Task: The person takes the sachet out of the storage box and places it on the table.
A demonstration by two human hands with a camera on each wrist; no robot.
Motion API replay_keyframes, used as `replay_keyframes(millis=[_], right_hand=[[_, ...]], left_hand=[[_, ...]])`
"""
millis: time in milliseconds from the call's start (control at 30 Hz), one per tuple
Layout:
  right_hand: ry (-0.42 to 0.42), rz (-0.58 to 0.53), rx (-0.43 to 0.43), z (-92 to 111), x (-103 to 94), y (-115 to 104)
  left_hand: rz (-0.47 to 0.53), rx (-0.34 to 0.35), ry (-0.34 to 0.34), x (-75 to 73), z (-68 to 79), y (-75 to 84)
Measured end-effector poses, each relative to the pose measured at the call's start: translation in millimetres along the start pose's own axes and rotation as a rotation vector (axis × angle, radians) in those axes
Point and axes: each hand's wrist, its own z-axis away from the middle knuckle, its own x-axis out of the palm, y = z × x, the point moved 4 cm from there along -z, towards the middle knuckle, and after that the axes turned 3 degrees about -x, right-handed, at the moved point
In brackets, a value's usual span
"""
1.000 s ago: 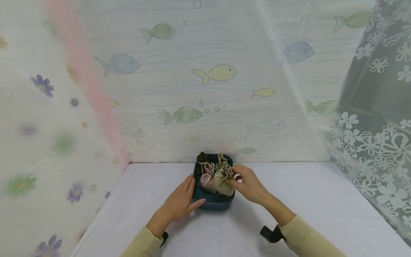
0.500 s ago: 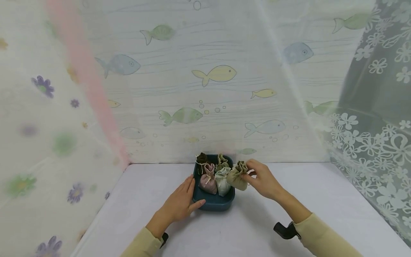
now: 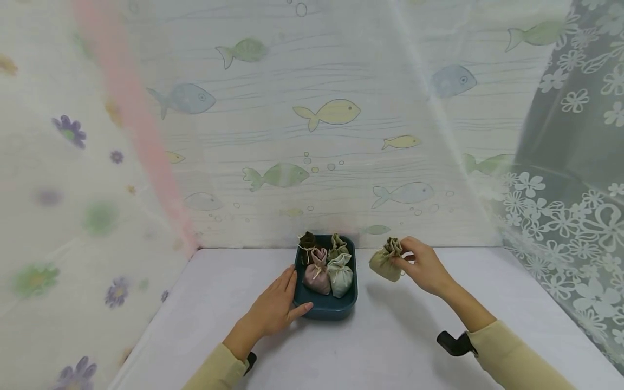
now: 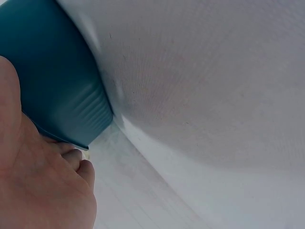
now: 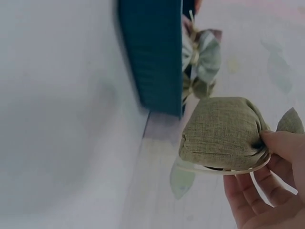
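Note:
An olive-green drawstring pouch [image 3: 384, 264] hangs in the air right of the dark teal bin [image 3: 325, 311], pinched at its gathered neck by my right hand [image 3: 425, 266]. The right wrist view shows the pouch [image 5: 224, 133] full and rounded, with a pale cord along its side. My left hand [image 3: 273, 303] rests against the bin's left side, fingers along the wall and thumb at the front rim. Inside the bin sit a pink pouch [image 3: 318, 277], a pale grey-green pouch [image 3: 340, 277], a dark brown pouch [image 3: 307, 245] and an olive pouch [image 3: 337, 246] at the back.
A white cloth covers the table [image 3: 331, 357]. Behind it hangs a translucent curtain [image 3: 322, 141] printed with fish, close to the bin's far end. Flowered sheets [image 3: 63, 216] stand along the left, and white-flowered lace [image 3: 575, 244] along the right.
My right hand has lifted the olive-green pouch out of the bin and carried it rightward, uncovering the pale grey-green one. The left hand stays at the bin.

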Motion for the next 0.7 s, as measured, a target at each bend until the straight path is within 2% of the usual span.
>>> replay_keyframes(millis=[333, 533, 700], right_hand=[[0.06, 0.067, 0.074, 0, -21.7, 38], [0.073, 0.087, 0.135, 1, -26.4, 61], [0.076, 0.099, 0.182, 1, -28.5, 75]], left_hand=[[0.0, -0.001, -0.007, -0.2, -1.0, -1.0], [0.022, 0.004, -0.009, 0.8, 0.1, -2.3], [0.023, 0.029, 0.017, 1.1, 0.2, -2.0]])
